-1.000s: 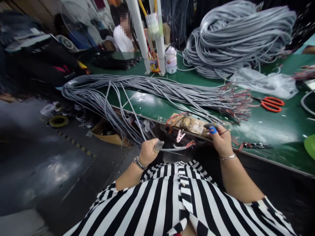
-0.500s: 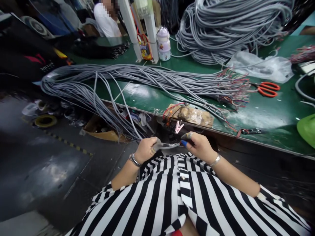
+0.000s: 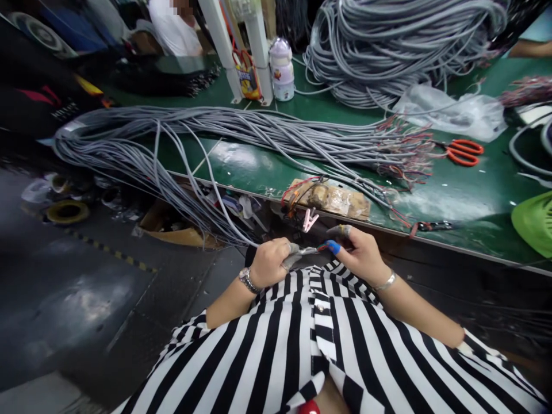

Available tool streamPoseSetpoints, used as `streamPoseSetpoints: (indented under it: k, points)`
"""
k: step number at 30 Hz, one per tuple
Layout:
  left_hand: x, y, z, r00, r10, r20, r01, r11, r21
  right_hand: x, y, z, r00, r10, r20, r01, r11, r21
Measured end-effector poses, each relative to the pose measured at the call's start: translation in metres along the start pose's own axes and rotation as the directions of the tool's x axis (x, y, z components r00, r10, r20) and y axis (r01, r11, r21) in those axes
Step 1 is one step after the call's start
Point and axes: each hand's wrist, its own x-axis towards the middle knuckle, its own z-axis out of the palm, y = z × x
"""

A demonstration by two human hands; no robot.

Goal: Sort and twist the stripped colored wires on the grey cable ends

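My left hand (image 3: 269,263) is closed around the end of one grey cable (image 3: 215,190) that runs up to the long bundle of grey cables (image 3: 241,135) lying across the green table (image 3: 466,201). My right hand (image 3: 357,253), with a blue cot and a grey cot on its fingertips, pinches the coloured wire ends sticking out of that cable. Both hands are close together below the table's front edge, above my striped shirt.
A taped brown block with red wires (image 3: 332,198) sits on the table edge, a pink clip (image 3: 309,218) hanging under it. Orange scissors (image 3: 463,152), a clear plastic bag (image 3: 452,112), a big coil of grey cable (image 3: 397,46), a white bottle (image 3: 281,69) and a person in white (image 3: 172,31) lie beyond.
My right hand came down from the table edge to the cable end held in my left hand and now grips its wires. The view shifted slightly.
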Motion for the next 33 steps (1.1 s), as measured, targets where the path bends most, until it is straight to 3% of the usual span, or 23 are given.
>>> streamPoseSetpoints:
  k: [2,5,12,19,24,26,29,33]
  points:
    - [-0.001,-0.001,0.001,1.0,0.022,0.006,-0.022,1.0,0.002,0.001,0.001,-0.002,0.999,-0.032,0.013,0.032,0.998,-0.055]
    - [-0.001,-0.002,0.003,0.999,0.023,-0.023,-0.023,1.0,-0.001,0.002,0.002,0.0,0.989,-0.081,0.124,0.09,0.994,-0.07]
    - [-0.003,-0.006,0.001,0.983,-0.168,-0.072,0.154,0.974,-0.169,-0.002,-0.003,0.018,0.981,-0.118,0.151,0.1,0.987,0.122]
    - [-0.004,-0.011,-0.002,0.998,-0.06,-0.032,0.05,0.967,-0.249,0.007,0.006,0.008,0.94,0.058,0.337,-0.195,0.9,0.39]
    - [-0.005,-0.012,-0.003,1.0,-0.016,-0.011,0.013,0.97,-0.244,0.017,-0.001,0.012,0.903,0.011,0.43,-0.182,0.916,0.357]
    - [-0.005,-0.014,-0.005,1.0,0.007,0.024,0.0,0.963,-0.27,0.02,-0.004,0.02,0.893,0.044,0.448,-0.238,0.891,0.386]
    - [-0.006,-0.016,-0.007,0.993,0.079,0.087,-0.045,0.939,-0.342,0.02,-0.002,0.034,0.887,0.164,0.432,-0.35,0.849,0.395]
    - [-0.007,-0.019,-0.009,0.989,0.109,0.099,-0.061,0.914,-0.4,0.012,0.01,0.045,0.918,0.287,0.272,-0.371,0.866,0.336]
